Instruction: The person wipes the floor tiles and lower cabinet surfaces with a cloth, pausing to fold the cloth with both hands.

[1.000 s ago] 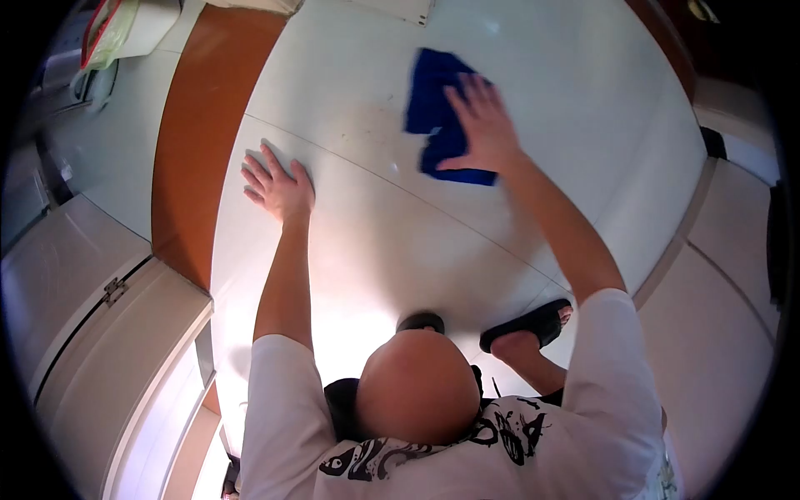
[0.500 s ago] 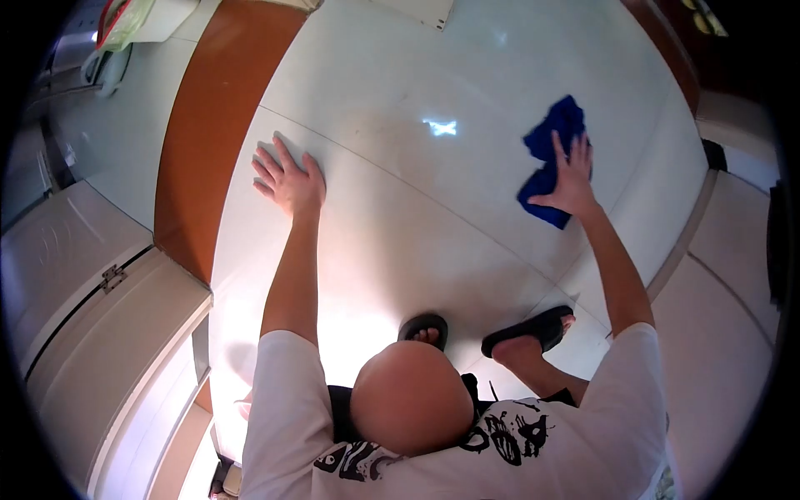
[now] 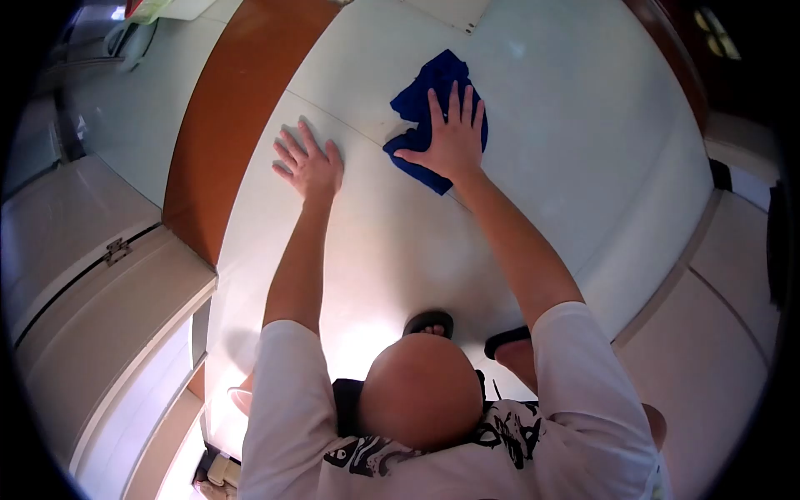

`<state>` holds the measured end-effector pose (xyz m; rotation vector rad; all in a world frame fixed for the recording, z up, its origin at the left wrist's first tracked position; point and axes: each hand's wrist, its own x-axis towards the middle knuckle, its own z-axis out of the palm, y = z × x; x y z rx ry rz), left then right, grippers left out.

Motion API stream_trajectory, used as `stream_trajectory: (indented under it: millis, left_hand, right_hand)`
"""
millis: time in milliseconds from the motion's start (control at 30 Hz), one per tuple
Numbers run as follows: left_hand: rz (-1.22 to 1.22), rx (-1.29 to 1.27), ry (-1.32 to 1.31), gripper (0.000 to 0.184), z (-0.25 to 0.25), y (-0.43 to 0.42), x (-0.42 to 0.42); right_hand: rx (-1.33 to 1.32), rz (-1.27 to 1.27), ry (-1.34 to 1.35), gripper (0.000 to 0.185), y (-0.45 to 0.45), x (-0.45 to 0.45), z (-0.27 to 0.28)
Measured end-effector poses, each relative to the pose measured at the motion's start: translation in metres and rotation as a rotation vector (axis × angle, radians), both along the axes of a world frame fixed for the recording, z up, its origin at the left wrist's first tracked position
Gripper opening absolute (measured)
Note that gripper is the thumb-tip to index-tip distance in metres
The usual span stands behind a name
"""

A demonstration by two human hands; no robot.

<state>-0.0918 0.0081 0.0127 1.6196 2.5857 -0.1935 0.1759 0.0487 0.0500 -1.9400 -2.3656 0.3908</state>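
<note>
A crumpled dark blue cloth (image 3: 421, 101) lies on the pale tiled floor (image 3: 575, 167), ahead of my body. My right hand (image 3: 454, 140) rests flat on top of it with spread fingers, pressing it to the tiles without gripping. To the left, my left hand (image 3: 312, 167) is planted on the bare floor, fingers apart and nothing under them that I can see. The cloth sits a short way to the right of that hand. Part of the cloth is covered by my right palm.
A brown strip (image 3: 218, 117) crosses the floor at left, beside a white cabinet door with a hinge (image 3: 117, 250). Pale panels (image 3: 700, 333) stand at right. My bent knee (image 3: 421, 392) and a black slipper (image 3: 431, 322) are below. A white object's corner (image 3: 458, 12) shows at the top.
My right hand has slid the blue cloth across the floor to the left and slightly forward. My left hand stays planted; the view has shifted a little.
</note>
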Motion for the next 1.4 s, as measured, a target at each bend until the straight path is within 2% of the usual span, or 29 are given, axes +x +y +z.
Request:
stream_trajectory:
  millis: [100, 200, 267, 367, 467, 667, 767, 1033, 1167, 1267, 1400]
  left_hand:
    - [-0.108, -0.028, -0.080, 0.071, 0.017, -0.006, -0.044]
    - [0.060, 0.213, 0.147, 0.071, 0.002, -0.046, -0.099]
    - [0.200, 0.239, 0.254, 0.072, -0.017, -0.079, -0.134]
    - [0.440, 0.127, 0.024, 0.073, -0.013, -0.077, -0.142]
    - [0.441, 0.084, 0.020, 0.073, -0.002, -0.085, -0.138]
    - [0.411, 0.123, 0.034, 0.073, -0.011, -0.078, -0.143]
    - [0.398, 0.131, 0.054, 0.072, -0.014, -0.082, -0.141]
    - [0.402, 0.116, 0.066, 0.073, -0.013, -0.080, -0.141]
    - [0.393, 0.110, 0.071, 0.073, -0.014, -0.082, -0.141]
    - [0.396, 0.109, 0.066, 0.073, -0.011, -0.081, -0.142]
    - [0.400, 0.123, 0.066, 0.073, -0.013, -0.080, -0.141]
  right_hand:
    - [-0.027, -0.003, -0.057, 0.131, 0.004, 0.000, 0.003]
    - [-0.032, -0.012, -0.075, 0.131, 0.003, -0.001, 0.004]
    - [-0.051, -0.012, -0.102, 0.130, 0.003, -0.003, 0.007]
    - [0.035, 0.001, -0.017, 0.126, -0.001, 0.002, -0.005]
    - [0.148, 0.017, 0.074, 0.122, -0.032, 0.022, -0.020]
    - [-0.015, -0.065, 0.076, 0.125, -0.110, 0.078, -0.001]
    - [-0.017, -0.160, 0.057, 0.125, -0.099, 0.054, -0.002]
    - [0.176, -0.137, 0.150, 0.123, 0.008, -0.076, -0.030]
    - [0.119, -0.127, 0.158, 0.117, 0.011, -0.078, -0.024]
    - [0.077, -0.103, 0.209, 0.112, -0.020, -0.042, -0.019]
    - [-0.013, -0.181, 0.149, 0.115, -0.056, -0.003, -0.015]
